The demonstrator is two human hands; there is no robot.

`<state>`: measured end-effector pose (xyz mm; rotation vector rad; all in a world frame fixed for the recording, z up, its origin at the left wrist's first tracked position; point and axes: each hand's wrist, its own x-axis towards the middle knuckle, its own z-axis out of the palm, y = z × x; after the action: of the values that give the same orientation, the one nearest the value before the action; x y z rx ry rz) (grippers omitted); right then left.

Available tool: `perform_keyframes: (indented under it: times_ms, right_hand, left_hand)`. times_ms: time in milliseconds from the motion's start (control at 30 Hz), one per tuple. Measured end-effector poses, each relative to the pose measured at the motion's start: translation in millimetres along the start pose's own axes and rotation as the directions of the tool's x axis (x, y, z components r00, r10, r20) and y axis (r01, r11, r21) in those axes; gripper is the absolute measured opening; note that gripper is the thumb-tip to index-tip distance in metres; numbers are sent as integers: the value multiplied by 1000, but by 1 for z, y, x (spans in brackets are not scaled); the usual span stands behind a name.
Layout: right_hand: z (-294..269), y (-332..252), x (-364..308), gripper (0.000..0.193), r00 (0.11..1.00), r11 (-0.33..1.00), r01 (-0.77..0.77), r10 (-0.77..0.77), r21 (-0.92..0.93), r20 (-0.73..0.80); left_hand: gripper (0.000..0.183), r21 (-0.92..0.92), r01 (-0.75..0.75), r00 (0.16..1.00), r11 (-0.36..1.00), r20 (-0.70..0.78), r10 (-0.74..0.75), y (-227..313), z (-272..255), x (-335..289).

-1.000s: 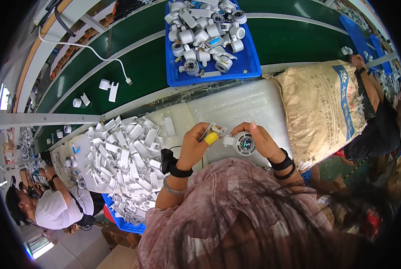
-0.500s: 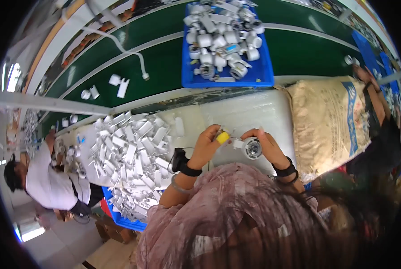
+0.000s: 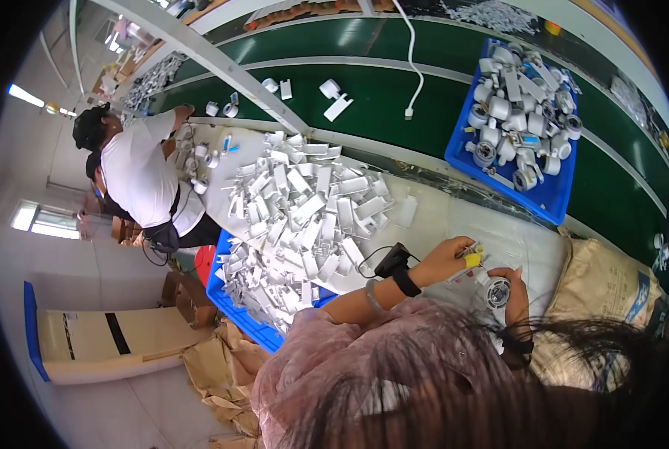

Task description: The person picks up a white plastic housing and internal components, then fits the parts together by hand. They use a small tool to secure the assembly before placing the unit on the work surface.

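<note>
My right hand (image 3: pixel 520 295) is closed around a white round plastic housing (image 3: pixel 497 292), whose open face shows a grey, shiny inside. A short white neck sticks out of the housing toward my left hand. My left hand (image 3: pixel 448 259) is pinched just beside that neck, with a yellow cover on one fingertip. Something small and whitish shows at its fingertips, too small to name. Both hands are above the plastic-covered table (image 3: pixel 435 224). To the left of them lies a large heap of white plastic covers (image 3: pixel 312 206).
A blue tray (image 3: pixel 551 202) of white round housings stands on the green belt (image 3: pixel 383 97). A white cable (image 3: pixel 417 67) hangs over it. Another blue bin (image 3: pixel 271 337) holds more covers. A brown paper sack (image 3: pixel 596 280) lies right; a co-worker (image 3: pixel 143 176) stands left.
My view has swung to the left, so the table, tray and hands appear farther right. Both hands stay close together, the housing still in my right hand.
</note>
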<state>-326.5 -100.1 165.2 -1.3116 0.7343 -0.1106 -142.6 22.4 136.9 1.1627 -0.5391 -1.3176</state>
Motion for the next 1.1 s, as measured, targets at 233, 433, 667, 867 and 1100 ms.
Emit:
perform_keyframes:
  times_ms: [233,433,667,867,1100]
  right_hand:
    - [8,7,13,63,998,998,49,-50,-35,-25]
    - [9,22,33,61,998,1000,5,-4,19,-70]
    - [9,30,38,58,998,994,-57,58,90,-2]
    - [-2,49,42,51,998,991,-65,66,116,-7]
    - [-21,38,60,28,999,999,11,-9,51,-32]
  left_hand:
    - [24,185,-29,1000,982,12,28,-20,-26,9]
    - [22,118,134,988,984,-95,-123,16,-32,4]
    - [20,124,132,990,983,-57,-126,24,-43,9]
    - [20,161,-54,926,986,-362,109,43,-114,24]
    - [44,385,-339,545,859,-664,512,80,-221,73]
